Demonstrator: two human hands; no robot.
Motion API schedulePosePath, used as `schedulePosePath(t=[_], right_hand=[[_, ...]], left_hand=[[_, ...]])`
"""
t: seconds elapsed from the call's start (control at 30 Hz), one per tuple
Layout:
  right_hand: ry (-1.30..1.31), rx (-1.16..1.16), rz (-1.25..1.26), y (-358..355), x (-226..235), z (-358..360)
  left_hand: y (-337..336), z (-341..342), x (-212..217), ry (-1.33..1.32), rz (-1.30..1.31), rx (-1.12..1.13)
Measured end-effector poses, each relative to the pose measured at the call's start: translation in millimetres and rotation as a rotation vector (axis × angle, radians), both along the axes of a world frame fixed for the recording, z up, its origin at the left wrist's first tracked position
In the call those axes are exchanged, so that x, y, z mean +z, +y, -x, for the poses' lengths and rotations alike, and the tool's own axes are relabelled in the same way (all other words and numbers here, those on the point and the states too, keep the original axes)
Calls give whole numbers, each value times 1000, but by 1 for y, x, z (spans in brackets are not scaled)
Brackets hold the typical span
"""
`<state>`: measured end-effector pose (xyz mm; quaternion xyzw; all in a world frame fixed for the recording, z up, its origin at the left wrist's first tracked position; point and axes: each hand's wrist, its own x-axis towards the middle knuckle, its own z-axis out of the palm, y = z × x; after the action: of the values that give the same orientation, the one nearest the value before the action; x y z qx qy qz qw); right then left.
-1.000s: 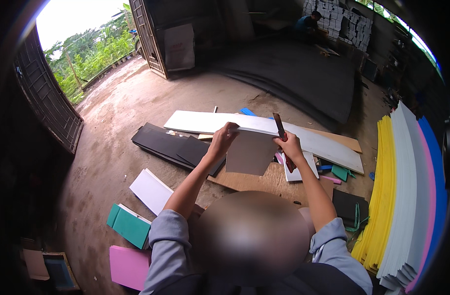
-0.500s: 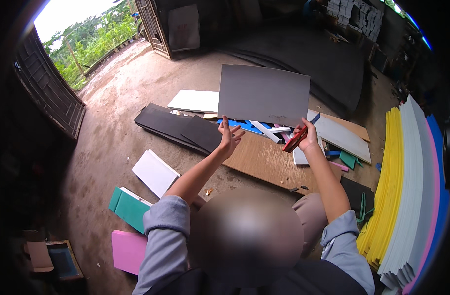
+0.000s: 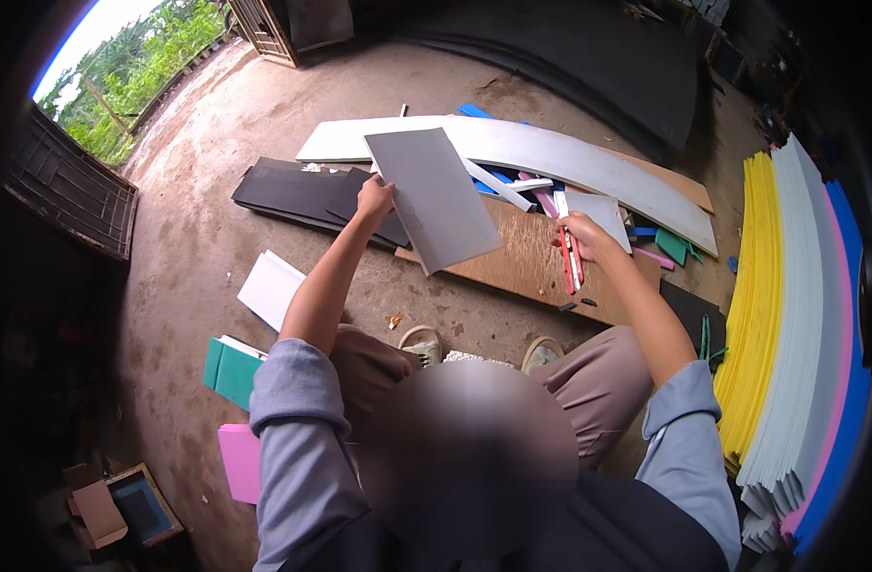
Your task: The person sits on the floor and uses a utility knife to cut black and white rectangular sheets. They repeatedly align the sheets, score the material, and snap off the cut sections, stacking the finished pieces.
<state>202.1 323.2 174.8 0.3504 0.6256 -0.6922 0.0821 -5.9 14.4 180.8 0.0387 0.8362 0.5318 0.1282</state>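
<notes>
My left hand (image 3: 376, 198) grips a flat grey foam sheet (image 3: 436, 200) by its left edge. The sheet is tilted above the left part of a brown wooden board (image 3: 531, 257). Over the board's right part, my right hand (image 3: 579, 234) is closed around a red cutter knife (image 3: 567, 269) pointing toward me. Something whitish shows alongside the cutter; I cannot tell whether it is part of it. Behind my hands lie a long white foam strip (image 3: 569, 170) and narrow offcuts, including a white strip (image 3: 501, 187).
Black foam sheets (image 3: 283, 195) lie left of the board. White (image 3: 269, 289), green (image 3: 232, 374) and pink (image 3: 239, 462) stacks sit on the floor at my left. Tall yellow sheets (image 3: 749, 305) and pale sheets (image 3: 789, 324) stand at my right. A cardboard box (image 3: 98, 510) is at lower left.
The grey sheet has turned and come nearer on the left, and my left hand has closed on its edge. My right hand with the cutter has dropped over the board. The view has tilted down.
</notes>
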Motion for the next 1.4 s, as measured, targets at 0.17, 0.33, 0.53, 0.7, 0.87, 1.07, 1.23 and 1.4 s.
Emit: schedulePosePath(t=[0.17,0.33,0.53,0.7,0.87,1.07,1.23,1.4], right_hand=[[-71,-45,-98,19,-21,-11],[-150,140,-286,25,-41,-15],[-173,310,-284,-1,-76,22],[-56,245,-335,-14,-146,71],[-7,66,-665,-37,-205,90],[-25,196,-908,-78,-187,101],[-74,188,-945,-78,-183,100],[31,102,-874,-62,-191,101]], left_hand=[[-22,-6,-49,-334,145,-251],[1,-17,-105,-401,39,-315],[28,4,-162,-341,-57,-270],[43,13,-170,-182,-45,-199],[23,-1,-181,108,326,280],[-2,22,-205,-291,191,565],[16,32,-187,-413,-223,672],[1,49,-172,41,-281,654]])
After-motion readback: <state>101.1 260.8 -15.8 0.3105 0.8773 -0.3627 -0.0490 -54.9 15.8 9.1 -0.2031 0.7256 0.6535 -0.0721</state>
